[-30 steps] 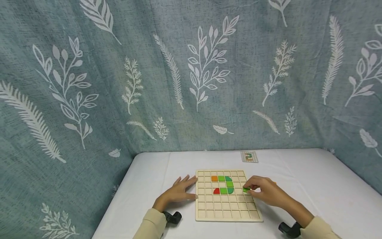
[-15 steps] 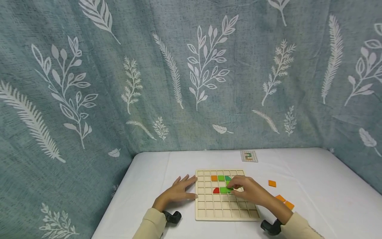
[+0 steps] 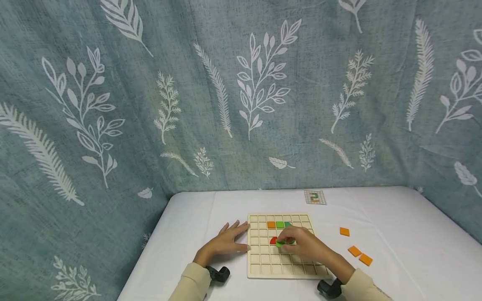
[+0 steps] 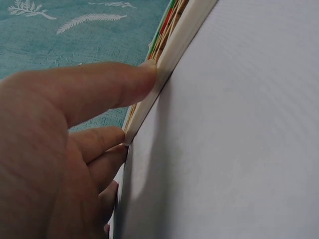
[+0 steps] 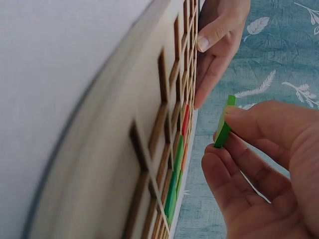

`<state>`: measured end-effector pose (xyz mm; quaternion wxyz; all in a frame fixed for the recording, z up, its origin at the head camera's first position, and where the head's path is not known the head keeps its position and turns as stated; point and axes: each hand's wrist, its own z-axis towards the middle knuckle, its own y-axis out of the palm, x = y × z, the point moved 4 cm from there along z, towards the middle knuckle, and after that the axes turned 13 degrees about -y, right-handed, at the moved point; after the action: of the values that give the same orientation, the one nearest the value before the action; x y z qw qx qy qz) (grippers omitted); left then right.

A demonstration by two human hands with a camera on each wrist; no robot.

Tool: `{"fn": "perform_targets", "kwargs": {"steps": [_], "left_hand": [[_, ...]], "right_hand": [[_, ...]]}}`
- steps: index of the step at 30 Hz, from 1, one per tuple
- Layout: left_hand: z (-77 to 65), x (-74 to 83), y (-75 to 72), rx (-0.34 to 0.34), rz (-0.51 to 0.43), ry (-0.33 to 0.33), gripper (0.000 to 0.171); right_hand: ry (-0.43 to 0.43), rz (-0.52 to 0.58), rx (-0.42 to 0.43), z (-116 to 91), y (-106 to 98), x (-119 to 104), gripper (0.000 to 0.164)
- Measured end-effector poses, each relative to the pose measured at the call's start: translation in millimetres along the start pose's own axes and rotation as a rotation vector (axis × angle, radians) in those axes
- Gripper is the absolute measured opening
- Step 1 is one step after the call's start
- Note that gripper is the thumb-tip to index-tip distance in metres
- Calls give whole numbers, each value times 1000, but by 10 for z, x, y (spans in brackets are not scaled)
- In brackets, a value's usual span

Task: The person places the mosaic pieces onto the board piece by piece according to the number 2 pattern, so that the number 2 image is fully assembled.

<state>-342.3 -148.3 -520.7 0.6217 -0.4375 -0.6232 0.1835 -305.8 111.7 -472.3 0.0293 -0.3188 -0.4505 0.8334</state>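
One bright-green square tile (image 5: 223, 133) is pinched between thumb and fingers of the right hand (image 3: 303, 243), held just off the pale wooden grid board (image 3: 263, 269) at the lower centre of the head view. The left hand (image 3: 224, 243), fingers spread and nearly straight, touches the board's left edge. The step in hand appears to be placing the tile near the red quarter-round tile (image 3: 273, 241); fingers hide the exact cell. Next calls for squaring it to a cell and lowering it flat.
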Motion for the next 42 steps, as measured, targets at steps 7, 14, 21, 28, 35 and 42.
{"fn": "perform_targets", "kwargs": {"steps": [7,14,21,28,35,42], "left_hand": [[3,-3,34,-1,16,-6,82],[1,24,18,-4,20,-9,82],[7,24,9,-5,17,-2,82],[-3,32,-4,5,10,-4,81],[-2,35,-18,13,24,-8,81],[-2,22,-5,12,15,-15,81]], "right_hand": [[20,18,9,24,127,1,14],[6,4,7,50,168,-17,13],[-25,-8,11,49,231,13,16],[-46,-57,-4,65,248,-1,17],[-46,-65,7,75,254,2,15],[-56,-60,24,68,263,0,13]]}}
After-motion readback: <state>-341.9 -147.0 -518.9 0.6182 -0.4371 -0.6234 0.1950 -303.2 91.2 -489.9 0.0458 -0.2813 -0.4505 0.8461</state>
